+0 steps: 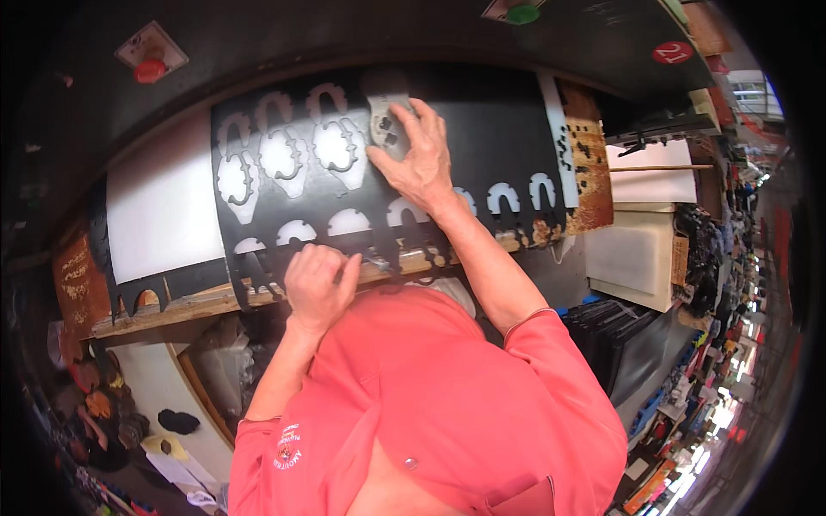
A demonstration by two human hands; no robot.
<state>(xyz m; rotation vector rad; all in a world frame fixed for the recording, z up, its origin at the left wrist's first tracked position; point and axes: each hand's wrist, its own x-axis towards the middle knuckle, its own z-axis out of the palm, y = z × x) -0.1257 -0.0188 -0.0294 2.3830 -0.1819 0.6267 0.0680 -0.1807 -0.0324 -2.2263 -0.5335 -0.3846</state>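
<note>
A black sheet [495,120] lies across the white cutting board [163,206], with several arch-shaped and pointed cut-outs along its left part and near edge. My right hand [417,163] rests on a grey cutting die [387,120] on the sheet, thumb at its near left side and fingers over its right side. The die sits just right of the cut-outs, partly hidden by the hand. My left hand [318,284] is curled at the sheet's near edge, thumb raised; whether anything is in its fingers is hidden.
A dark machine beam [344,34] spans above the board, bearing a red button [149,69] and a green button [522,13]. Rusty plates [589,163] flank the board. To the right are a pale box [632,258] and stacked black sheets [619,344]. Bags and shelves crowd the far right.
</note>
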